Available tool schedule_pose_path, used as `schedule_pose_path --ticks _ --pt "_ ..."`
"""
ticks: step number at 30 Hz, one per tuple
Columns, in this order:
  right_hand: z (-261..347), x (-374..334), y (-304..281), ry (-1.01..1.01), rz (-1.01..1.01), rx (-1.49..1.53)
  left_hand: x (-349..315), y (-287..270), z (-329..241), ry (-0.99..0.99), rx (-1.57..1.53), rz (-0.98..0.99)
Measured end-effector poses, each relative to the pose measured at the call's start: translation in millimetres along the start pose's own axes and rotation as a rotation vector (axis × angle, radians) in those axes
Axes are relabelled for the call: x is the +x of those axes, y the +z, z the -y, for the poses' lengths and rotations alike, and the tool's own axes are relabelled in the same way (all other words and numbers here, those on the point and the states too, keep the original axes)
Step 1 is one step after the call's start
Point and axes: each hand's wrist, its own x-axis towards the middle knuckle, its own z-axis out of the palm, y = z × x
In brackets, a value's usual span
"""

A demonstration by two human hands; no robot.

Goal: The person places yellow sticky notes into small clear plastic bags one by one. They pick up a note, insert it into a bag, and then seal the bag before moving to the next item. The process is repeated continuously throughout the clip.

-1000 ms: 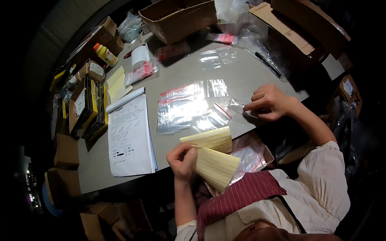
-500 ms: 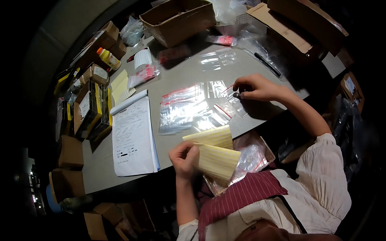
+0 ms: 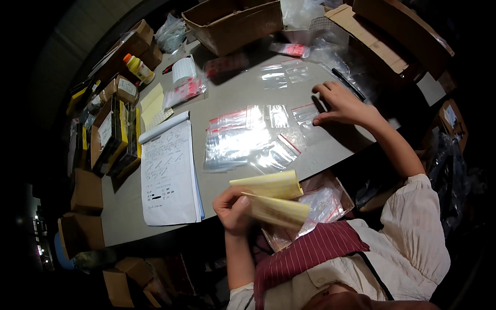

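Observation:
My left hand (image 3: 232, 211) is closed on folded yellow label sheets (image 3: 266, 181) just off the table's near edge. The lower flap is smeared by motion. Over the table's right side, my right hand (image 3: 342, 105) has its fingers apart and nothing visible in them. Its thumb tip is at the edge of a small clear zip bag (image 3: 303, 113); whether they touch I cannot tell. Left of it lies a spread pile of clear zip bags (image 3: 232, 147) with red strips, glaring under the light. More small clear bags (image 3: 274, 77) lie farther back.
A written notepad (image 3: 168, 175) lies on the left, near a yellow bottle (image 3: 139, 70) and yellow-black boxes (image 3: 114, 137). A cardboard box (image 3: 235, 28) stands at the back, and a black pen (image 3: 347, 83) at right. A box of clear bags (image 3: 323, 199) sits below the near edge.
My right hand has moved slightly back and right, and its fingers have spread from a pinch. The label sheets in my left hand have shifted and their lower flap has dipped.

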Motion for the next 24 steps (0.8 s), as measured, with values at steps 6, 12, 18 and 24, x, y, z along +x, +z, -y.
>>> schedule_pose_path --ticks 6,12,18,24 --pt "-50 61 31 -0.039 -0.233 0.335 28 -11 -12 -0.255 -0.114 0.434" --pt "-58 120 43 -0.06 -0.02 0.088 38 15 -11 -0.318 -0.023 0.507" --pt "-7 82 47 -0.057 0.166 0.045 37 3 -7 -0.282 0.098 0.42" --pt "19 27 71 -0.166 -0.043 -0.143 29 12 -9 -0.392 -0.002 0.216"
